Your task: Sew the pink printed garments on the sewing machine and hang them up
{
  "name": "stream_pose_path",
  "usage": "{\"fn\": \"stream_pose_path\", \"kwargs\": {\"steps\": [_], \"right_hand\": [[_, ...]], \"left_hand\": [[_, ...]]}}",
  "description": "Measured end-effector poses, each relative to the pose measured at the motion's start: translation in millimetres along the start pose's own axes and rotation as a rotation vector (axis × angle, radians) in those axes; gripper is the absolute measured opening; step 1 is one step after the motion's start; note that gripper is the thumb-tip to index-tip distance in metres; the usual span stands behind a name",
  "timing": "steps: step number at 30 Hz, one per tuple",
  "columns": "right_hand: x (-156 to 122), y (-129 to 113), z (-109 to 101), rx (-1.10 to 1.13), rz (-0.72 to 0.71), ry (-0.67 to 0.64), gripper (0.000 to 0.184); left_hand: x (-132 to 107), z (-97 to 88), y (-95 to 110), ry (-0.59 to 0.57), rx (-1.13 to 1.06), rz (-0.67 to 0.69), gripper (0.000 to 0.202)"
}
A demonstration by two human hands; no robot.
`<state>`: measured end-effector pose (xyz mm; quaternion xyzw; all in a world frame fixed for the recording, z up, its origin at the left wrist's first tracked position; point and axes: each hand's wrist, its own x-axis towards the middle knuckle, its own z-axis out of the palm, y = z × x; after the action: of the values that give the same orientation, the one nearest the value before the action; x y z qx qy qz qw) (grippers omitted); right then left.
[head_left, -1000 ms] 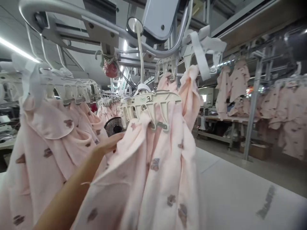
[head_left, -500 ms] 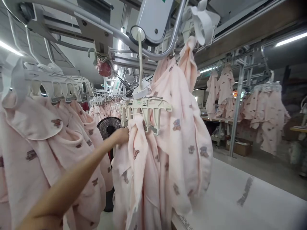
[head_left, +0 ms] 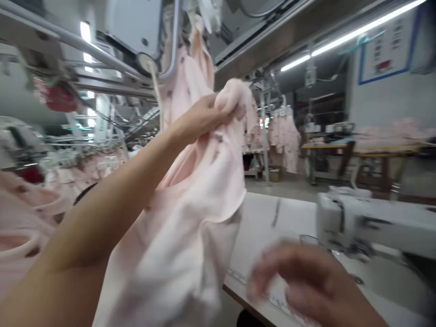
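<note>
Left hand (head_left: 204, 117) closed on a gathered fold at the upper part of a pale pink garment (head_left: 184, 227), fingers and thumb pinching the cloth together. Best practice for a grip like this: keep the pinch close to the fold, so that the cloth's hanging weight does not drag it loose. The garment hangs in soft, uneven folds, its lower part bunched across the forearm, and it rises toward an overhead rail (head_left: 64, 41) (its top attachment is out of frame). No tear or stain can be confirmed at this blur. Right hand (head_left: 299, 284) is low over the white worktop (head_left: 272, 222), too blurred to tell spread from closed, beside a sewing machine (head_left: 344, 222). Further back, hanging garments (head_left: 284, 138).
</note>
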<state>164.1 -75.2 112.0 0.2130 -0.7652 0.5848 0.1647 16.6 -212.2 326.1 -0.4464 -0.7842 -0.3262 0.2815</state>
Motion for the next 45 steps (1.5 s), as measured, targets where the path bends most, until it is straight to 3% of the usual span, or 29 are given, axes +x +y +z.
{"fn": "stream_pose_path", "kwargs": {"steps": [1, 3, 5, 7, 9, 12, 14, 16, 17, 18, 20, 22, 24, 28, 31, 34, 36, 40, 42, 45], "right_hand": [[17.5, -14.8, -4.2, 0.144, -0.089, 0.001, 0.030], [48.5, -33.4, -15.2, 0.241, -0.199, 0.155, 0.050], [65.6, -34.6, -24.1, 0.165, -0.186, 0.313, 0.056], [65.7, -21.5, -29.0, 0.069, -0.111, 0.426, 0.049], [50.9, -1.6, -33.1, 0.098, -0.019, 0.468, 0.040], [10.5, 25.2, -44.4, 0.415, 0.198, 0.437, 0.033], [-20.6, 38.4, -53.0, 0.635, 0.375, 0.385, 0.025], [-47.6, 51.2, -57.6, 0.719, 0.504, 0.334, 0.016], [-57.8, 57.9, -57.8, 0.695, 0.541, 0.336, 0.012], [-65.4, 64.6, -56.8, 0.638, 0.570, 0.357, 0.010], [-73.4, 76.0, -52.5, 0.483, 0.598, 0.420, 0.010], [-76.2, 81.8, -47.5, 0.314, 0.568, 0.471, 0.011], [-79.9, 81.3, -43.6, 0.130, 0.496, 0.510, 0.011], [-100.3, 70.4, -43.1, -0.147, 0.509, 0.531, 0.019], [-112.5, 60.5, -50.5, -0.309, 0.556, 0.523, 0.023], [-108.0, 53.7, -59.7, -0.412, 0.461, 0.536, 0.020], [-99.6, 53.4, -62.8, -0.390, 0.437, 0.498, 0.023], [-89.8, 56.4, -61.8, -0.416, 0.492, 0.508, 0.008], [-90.1, 54.1, -62.3, -0.493, 0.536, 0.462, 0.005], [-90.0, 46.5, -69.7, -0.676, 0.573, 0.294, 0.011]], "left_hand": [[8.0, 9.4, 17.2, 0.015, 0.153, 0.094, 0.055], [14.9, 25.3, 46.8, 0.090, 0.430, 0.243, 0.050], [10.7, 38.2, 65.7, 0.113, 0.569, 0.311, 0.050], [-1.9, 49.0, 70.3, 0.029, 0.532, 0.301, 0.060], [-21.6, 58.4, 58.2, -0.096, 0.387, 0.246, 0.057], [-66.5, 78.8, 11.1, -0.234, 0.141, 0.123, 0.045], [-106.2, 104.7, -28.6, -0.351, 0.060, -0.026, 0.039], [-146.8, 140.5, -60.5, -0.595, 0.098, -0.179, 0.034], [-164.2, 159.9, -69.8, -0.698, 0.053, -0.142, 0.029], [-178.1, 178.5, -73.5, -0.736, -0.028, -0.073, 0.027], [-193.3, 210.1, -64.6, -0.679, -0.214, -0.091, 0.040], [-193.5, 232.0, -41.3, -0.654, -0.410, -0.122, 0.040], [-186.7, 246.0, -16.5, -0.695, -0.575, -0.148, 0.026], [-182.8, 262.4, 8.0, -0.702, -0.738, -0.229, 0.020], [-188.5, 269.7, 10.5, -0.745, -0.823, -0.143, 0.026], [-190.7, 274.6, 12.5, -0.759, -0.873, -0.093, 0.025], [-190.7, 277.0, 14.5, -0.692, -0.866, -0.191, 0.018], [-192.5, 277.2, 16.9, -0.621, -0.866, -0.385, 0.017], [-193.4, 274.2, 17.6, -0.662, -0.868, -0.360, 0.022], [-193.6, 267.9, 17.4, -0.740, -0.805, -0.227, 0.033]]}}
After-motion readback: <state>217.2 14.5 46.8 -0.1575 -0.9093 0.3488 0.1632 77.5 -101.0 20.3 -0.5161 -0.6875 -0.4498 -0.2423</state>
